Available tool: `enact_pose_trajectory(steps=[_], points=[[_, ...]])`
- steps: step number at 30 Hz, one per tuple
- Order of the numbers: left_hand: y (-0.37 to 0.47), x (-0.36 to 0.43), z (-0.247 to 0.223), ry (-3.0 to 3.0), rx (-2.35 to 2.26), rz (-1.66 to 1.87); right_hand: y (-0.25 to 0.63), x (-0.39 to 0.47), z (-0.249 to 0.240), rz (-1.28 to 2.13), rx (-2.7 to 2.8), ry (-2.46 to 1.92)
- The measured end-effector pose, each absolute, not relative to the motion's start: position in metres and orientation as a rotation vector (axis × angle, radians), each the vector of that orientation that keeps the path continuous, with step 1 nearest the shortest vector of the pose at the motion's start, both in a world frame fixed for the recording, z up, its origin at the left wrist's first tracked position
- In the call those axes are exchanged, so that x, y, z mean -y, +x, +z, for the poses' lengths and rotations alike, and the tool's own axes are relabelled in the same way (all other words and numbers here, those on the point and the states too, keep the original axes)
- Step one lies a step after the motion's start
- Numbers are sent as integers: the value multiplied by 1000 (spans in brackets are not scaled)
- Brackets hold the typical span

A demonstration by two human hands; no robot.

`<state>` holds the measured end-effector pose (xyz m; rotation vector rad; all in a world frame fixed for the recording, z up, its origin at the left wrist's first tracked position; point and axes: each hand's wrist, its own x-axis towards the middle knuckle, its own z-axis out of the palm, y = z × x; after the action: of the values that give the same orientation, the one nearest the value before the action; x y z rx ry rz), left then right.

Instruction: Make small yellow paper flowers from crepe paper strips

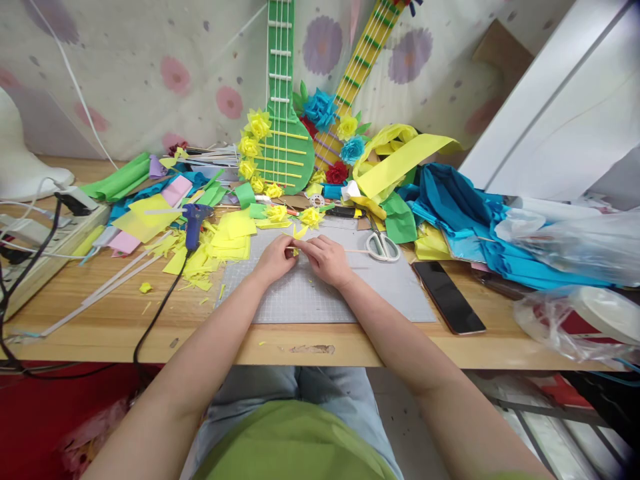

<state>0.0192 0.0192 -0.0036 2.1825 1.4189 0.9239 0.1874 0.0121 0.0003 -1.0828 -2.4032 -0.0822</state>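
Over the grey cutting mat [320, 303], both my hands meet with fingers bent inward. My left hand [276, 259] pinches a small piece of yellow crepe paper [300, 233], whose pointed tips show above the fingers. My right hand [327, 259] closes around the same spot, and a thin stick [357, 251] runs from under it toward the right. How the paper sits on the stick is hidden by the fingers. Two yellow paper flowers [311, 217] lie just beyond my hands. White-handled scissors [384, 248] rest to the right on the mat.
A blue glue gun [194, 227] with a black cord stands left among yellow paper scraps [227, 243]. Green [287, 157] and yellow [367, 50] paper guitars lean at the back. A phone [449, 297] and blue crepe paper [460, 207] lie right; a power strip [60, 247] sits far left.
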Motion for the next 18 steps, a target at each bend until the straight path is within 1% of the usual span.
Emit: enact_pose_trajectory(steps=[12,18], points=[[16,-19,-6,2137,-1368,925,190,-12,6,72,2457,-1107],[16,-19,-5,2205,-1325,887,187,-11,2,26,2448,-1071]])
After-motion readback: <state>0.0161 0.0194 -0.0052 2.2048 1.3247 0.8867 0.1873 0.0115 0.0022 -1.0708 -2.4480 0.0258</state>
